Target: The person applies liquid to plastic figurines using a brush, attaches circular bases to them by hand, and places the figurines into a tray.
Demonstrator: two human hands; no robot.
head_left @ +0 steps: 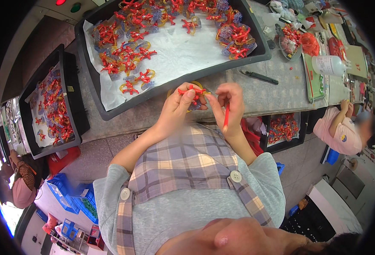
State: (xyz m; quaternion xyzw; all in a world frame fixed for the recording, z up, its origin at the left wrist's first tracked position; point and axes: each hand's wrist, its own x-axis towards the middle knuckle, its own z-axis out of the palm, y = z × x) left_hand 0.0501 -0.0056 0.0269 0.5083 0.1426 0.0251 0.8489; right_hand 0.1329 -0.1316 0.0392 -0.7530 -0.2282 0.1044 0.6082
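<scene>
One red figure (194,91) is in hand, over the surface (213,104) between its near edge and the near edge of the large black tray (174,78). The left hand (174,106) grasps it in its fingers. The right hand (230,100) has thumb and forefinger at a yellow part (208,94) by the figure's right end, and its other fingers hold one slim red stick (226,117), whose pale end points toward the wearer. The figure's long axis runs left to right, roughly along the surface's near edge; which end is its head, I cannot tell. Three black trays of red pieces show; the pieces overlap too much to count. One dark cutter (259,77) lies beyond the large tray's right near corner. The large tray's far edge is cut off.
</scene>
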